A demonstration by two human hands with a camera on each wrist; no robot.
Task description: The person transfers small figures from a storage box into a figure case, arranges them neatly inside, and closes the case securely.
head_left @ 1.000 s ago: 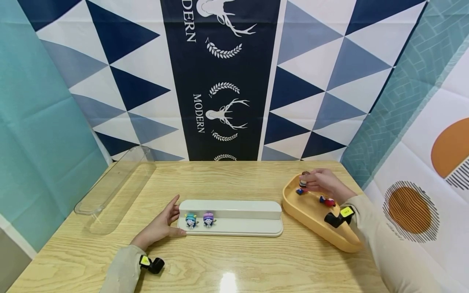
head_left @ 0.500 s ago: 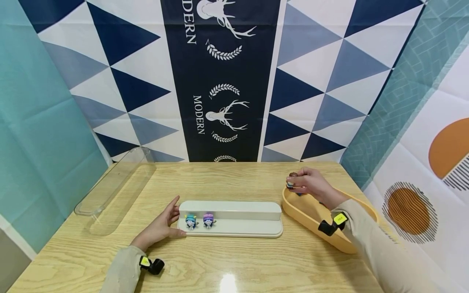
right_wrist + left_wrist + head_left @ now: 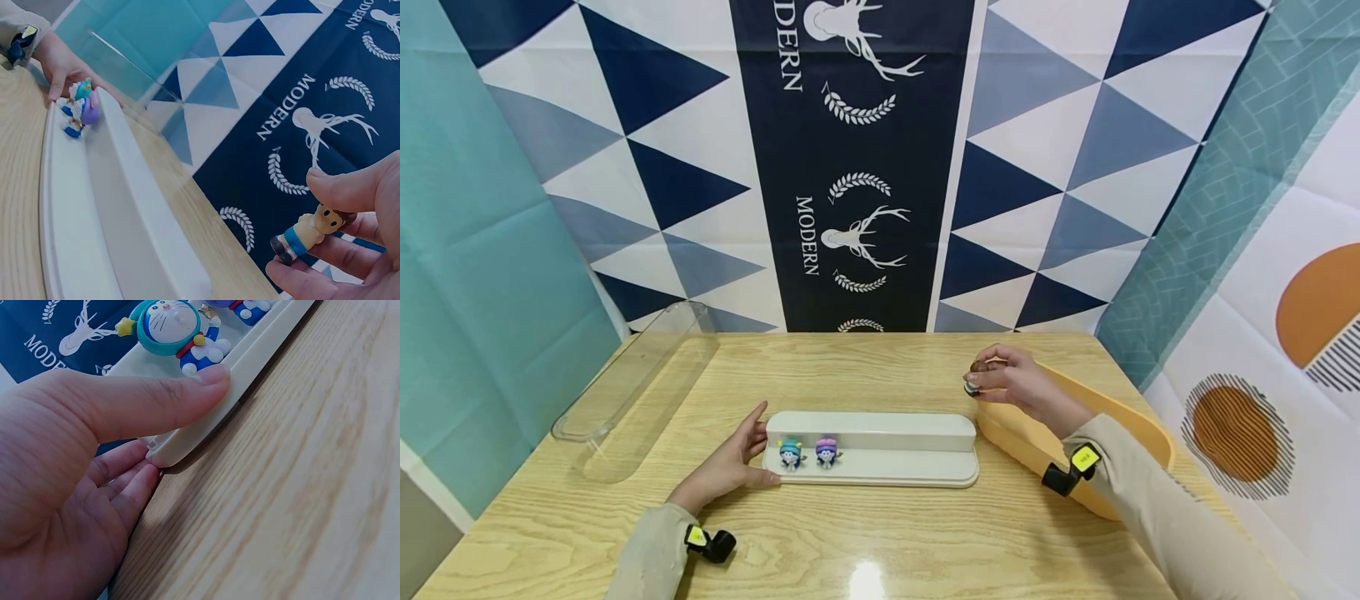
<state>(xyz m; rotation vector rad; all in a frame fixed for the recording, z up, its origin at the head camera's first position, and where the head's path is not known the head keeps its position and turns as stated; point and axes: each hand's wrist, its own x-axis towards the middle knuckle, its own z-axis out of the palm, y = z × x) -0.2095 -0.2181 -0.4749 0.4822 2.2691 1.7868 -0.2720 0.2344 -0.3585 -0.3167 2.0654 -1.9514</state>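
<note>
My right hand (image 3: 1018,385) pinches a small brown-haired figurine (image 3: 305,234) with blue shorts between thumb and fingers, raised above the table beside the orange bin's far left end. My left hand (image 3: 737,454) holds the left end of a white two-level display stand (image 3: 895,464), thumb over its front rim and fingers at its end. On the stand's lower level, close to that hand, stand two figurines: one in a teal hood (image 3: 791,452) with yellow ends, the other in a purple hood (image 3: 827,451).
An orange oblong bin (image 3: 1138,421) stands right of the display stand, its inside partly hidden by my right arm. At the left lies a clear plastic cover (image 3: 640,392). A patterned cloth (image 3: 857,167) hangs behind the wooden table (image 3: 820,542).
My right hand has carried the brown-haired figurine leftward from over the orange bin, out past its far left end. My left hand and the display stand keep their place.
</note>
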